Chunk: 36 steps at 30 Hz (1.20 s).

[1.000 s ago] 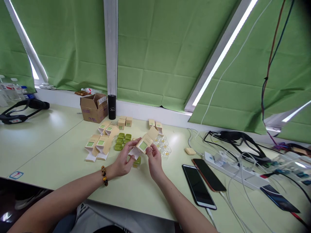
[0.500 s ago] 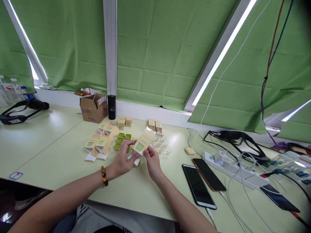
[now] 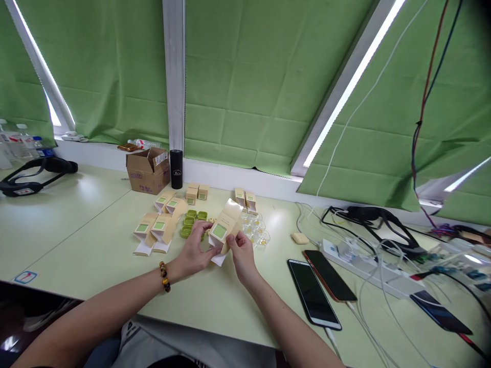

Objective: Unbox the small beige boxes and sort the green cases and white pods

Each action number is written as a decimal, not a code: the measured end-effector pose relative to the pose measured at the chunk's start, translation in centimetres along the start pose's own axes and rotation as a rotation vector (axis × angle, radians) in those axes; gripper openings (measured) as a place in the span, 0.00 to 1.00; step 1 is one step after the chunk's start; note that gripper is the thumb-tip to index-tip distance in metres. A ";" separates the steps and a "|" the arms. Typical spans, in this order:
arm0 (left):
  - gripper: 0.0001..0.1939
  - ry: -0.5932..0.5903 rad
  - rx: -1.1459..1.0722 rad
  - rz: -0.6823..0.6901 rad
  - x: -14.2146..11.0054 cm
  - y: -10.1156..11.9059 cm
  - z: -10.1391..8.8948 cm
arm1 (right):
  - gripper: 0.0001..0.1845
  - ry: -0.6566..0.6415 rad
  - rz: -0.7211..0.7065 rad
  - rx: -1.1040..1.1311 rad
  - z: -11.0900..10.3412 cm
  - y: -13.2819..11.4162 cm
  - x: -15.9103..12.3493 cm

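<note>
Between my hands is a small tan cardboard box (image 3: 223, 225) with a green window and a raised flap; a white inner flap hangs open at its lower end. My left hand (image 3: 196, 251) grips its left side, fingers behind and thumb at the bottom. On the right edge, my right hand (image 3: 241, 254) pinches the card with thumb and fingers. Several green square cups (image 3: 187, 222) stand just beyond my left hand, and clear plastic cups (image 3: 258, 228) lie past my right hand. To the left are open tan boxes (image 3: 161, 227) of the same kind.
Closed small boxes (image 3: 192, 194) and two more boxes (image 3: 245, 198) stand at the back. Behind them are a cardboard carton (image 3: 148, 171) and a black tumbler (image 3: 176, 169). On the right lie phones (image 3: 313, 294), a power strip (image 3: 364, 268) and tangled cables.
The box in my hands has tilted more upright, and its body has opened out into a fuller shape. Its white lower flap shows more. My right fingers have shifted slightly along its edge.
</note>
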State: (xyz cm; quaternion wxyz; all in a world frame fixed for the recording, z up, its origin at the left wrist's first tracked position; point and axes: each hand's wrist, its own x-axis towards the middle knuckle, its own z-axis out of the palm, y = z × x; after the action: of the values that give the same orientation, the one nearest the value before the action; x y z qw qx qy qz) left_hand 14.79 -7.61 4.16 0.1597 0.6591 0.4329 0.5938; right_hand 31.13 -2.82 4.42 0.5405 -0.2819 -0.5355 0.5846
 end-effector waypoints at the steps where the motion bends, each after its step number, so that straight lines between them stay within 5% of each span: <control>1: 0.27 -0.020 -0.032 -0.018 -0.1 0.0 0.0 | 0.30 0.012 0.007 0.002 0.0 0.0 0.0; 8: 0.16 -0.036 -0.177 -0.082 0.1 -0.3 -0.6 | 0.24 0.038 -0.016 0.021 -0.1 -0.3 -0.1; 18: 0.18 -0.101 -0.311 -0.198 0.3 -1.3 -0.7 | 0.22 0.145 -0.027 0.059 -0.3 -0.1 0.0; 30: 0.21 -0.139 -0.419 -0.355 1.0 -1.1 -0.4 | 0.22 0.092 -0.044 0.011 -0.2 0.0 -0.3; 36: 0.18 -0.051 -0.197 -0.240 1.0 -1.1 -0.7 | 0.20 0.109 -0.120 -0.124 -0.3 0.7 -0.5</control>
State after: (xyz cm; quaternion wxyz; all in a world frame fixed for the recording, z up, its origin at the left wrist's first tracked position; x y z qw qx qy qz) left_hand 13.61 -6.44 4.14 0.3042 0.5988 0.4441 0.5930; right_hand 31.31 -3.08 3.58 0.5841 -0.3137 -0.5565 0.5008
